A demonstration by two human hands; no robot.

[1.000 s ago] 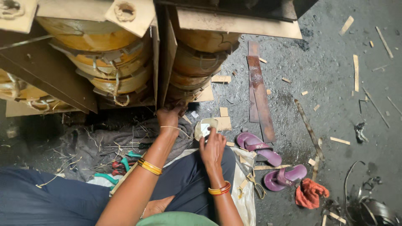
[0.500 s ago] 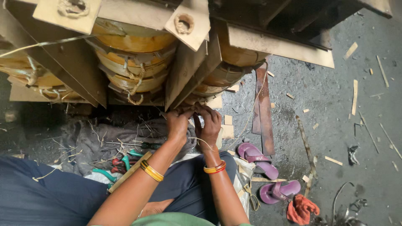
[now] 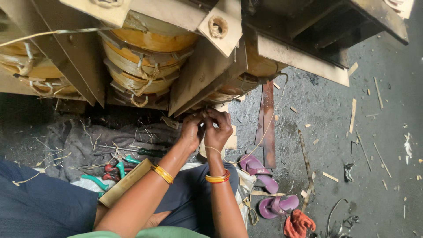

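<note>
While both hands meet under coil frame (image 3: 202, 83), left hand (image 3: 190, 132) and right hand (image 3: 218, 130) pinch pale cord (image 3: 269, 123), fingertips touching; grip narrow, closed on cord. Cord runs from hands up right past rusty strip (image 3: 266, 128), long axis roughly vertical, loop below right wrist. No labels legible. Yellow coils (image 3: 145, 61) above. Pliers (image 3: 116, 169) on grey cloth (image 3: 79, 141) at left. Purple sandals (image 3: 264, 185) and orange rag (image 3: 297, 224) on floor (image 3: 374, 176) at right; open room further right, littered with wood chips.

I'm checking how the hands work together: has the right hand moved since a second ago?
Yes. The right hand rose from beside the purple sandals to the left hand.
</note>
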